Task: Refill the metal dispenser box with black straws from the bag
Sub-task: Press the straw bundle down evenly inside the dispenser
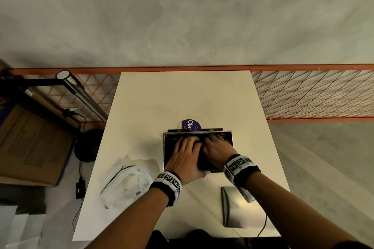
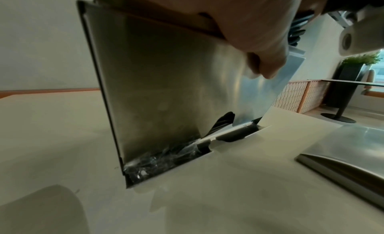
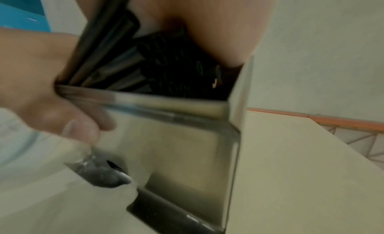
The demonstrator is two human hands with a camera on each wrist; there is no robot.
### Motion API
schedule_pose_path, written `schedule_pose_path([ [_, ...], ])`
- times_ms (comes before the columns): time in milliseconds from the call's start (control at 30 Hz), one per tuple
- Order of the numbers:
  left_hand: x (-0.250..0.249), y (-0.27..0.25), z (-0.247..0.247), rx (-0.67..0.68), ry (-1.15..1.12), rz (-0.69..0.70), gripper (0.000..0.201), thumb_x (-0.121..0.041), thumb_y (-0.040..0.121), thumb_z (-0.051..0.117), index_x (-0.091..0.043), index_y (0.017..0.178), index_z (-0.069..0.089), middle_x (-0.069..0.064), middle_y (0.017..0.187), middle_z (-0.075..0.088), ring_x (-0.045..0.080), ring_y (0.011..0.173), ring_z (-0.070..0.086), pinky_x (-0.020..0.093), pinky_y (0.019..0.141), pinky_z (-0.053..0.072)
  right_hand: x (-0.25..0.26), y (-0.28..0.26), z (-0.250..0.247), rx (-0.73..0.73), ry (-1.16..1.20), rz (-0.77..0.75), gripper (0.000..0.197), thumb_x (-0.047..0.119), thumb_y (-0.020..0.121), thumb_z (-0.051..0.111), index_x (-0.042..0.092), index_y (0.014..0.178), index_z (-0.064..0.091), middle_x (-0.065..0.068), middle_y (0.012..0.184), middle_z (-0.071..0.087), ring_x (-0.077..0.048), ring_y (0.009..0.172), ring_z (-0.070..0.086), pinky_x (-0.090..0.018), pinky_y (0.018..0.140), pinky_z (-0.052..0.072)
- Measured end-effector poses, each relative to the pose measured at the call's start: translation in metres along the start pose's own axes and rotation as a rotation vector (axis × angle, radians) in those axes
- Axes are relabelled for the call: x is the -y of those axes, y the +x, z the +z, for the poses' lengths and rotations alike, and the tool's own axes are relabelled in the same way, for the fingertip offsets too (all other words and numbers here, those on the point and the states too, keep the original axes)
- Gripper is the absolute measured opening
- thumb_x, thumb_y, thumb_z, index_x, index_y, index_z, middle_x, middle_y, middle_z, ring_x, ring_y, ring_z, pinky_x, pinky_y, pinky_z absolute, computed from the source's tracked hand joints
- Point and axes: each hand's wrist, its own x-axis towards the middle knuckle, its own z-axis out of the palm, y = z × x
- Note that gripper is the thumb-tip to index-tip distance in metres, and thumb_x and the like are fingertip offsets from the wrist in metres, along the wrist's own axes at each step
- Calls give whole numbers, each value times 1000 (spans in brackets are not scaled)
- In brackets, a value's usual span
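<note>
The open-topped metal dispenser box (image 1: 164, 153) stands mid-table, packed with black straws (image 1: 202, 159). Both hands reach into its top. My left hand (image 1: 187, 147) lies over the near rim with its fingers spread flat on the straws, and its thumb (image 2: 268, 63) hangs down the outside of the front wall (image 2: 166, 89). My right hand (image 1: 217, 145) rests beside it, fingers flat on the straws toward the far edge. In the right wrist view the straw ends (image 3: 176, 65) fill the box under my palm. More straws (image 2: 224, 121) show in the slot at the bottom.
A crumpled clear plastic bag (image 1: 127, 182) lies on the white table (image 1: 182, 97) left of the box. The metal lid (image 1: 238, 206) lies near the front right edge. A purple round sticker (image 1: 191, 124) sits behind the box. An orange mesh railing (image 1: 313, 93) runs behind the table.
</note>
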Motion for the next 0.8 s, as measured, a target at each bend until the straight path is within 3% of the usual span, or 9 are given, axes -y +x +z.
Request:
schedule_pose_path([
  [100, 1, 4, -1, 38, 7, -33, 109, -80, 61, 56, -18, 149, 38, 3, 152, 39, 24, 144, 34, 53, 124, 18, -3, -6, 2, -54, -85, -74, 40, 37, 97, 26, 16, 110, 58, -6, 117, 55, -31, 105, 55, -46, 81, 47],
  [200, 2, 9, -1, 121, 25, -75, 110, -85, 61, 50, -20, 149, 39, 0, 146, 49, 23, 136, 43, 47, 122, 22, -2, -8, -1, -70, -181, -129, 46, 37, 93, 19, 16, 100, 60, -5, 106, 57, -30, 94, 57, -44, 70, 47],
  [367, 3, 12, -6, 144, 45, -107, 95, -86, 63, 51, -23, 133, 48, -4, 128, 56, 20, 123, 50, 42, 112, 32, 8, 4, -12, -44, -163, -148, 33, 25, 95, 35, 15, 119, 54, -6, 120, 54, -28, 109, 54, -45, 85, 44],
  [600, 0, 4, -2, 125, 76, -109, 93, -85, 65, 52, -20, 132, 52, -2, 127, 57, 20, 120, 50, 40, 107, 35, 24, 27, -14, 137, -29, -84, 48, 24, 97, 35, 14, 144, 37, -11, 145, 45, -32, 134, 41, -53, 103, 36],
  [800, 3, 0, -3, 149, 7, -106, 90, -76, 67, 63, -19, 135, 48, -2, 129, 53, 20, 122, 48, 37, 113, 33, 27, 36, -4, 183, -2, -40, 57, 30, 96, 35, 19, 152, 25, -10, 155, 34, -31, 143, 31, -54, 112, 28],
])
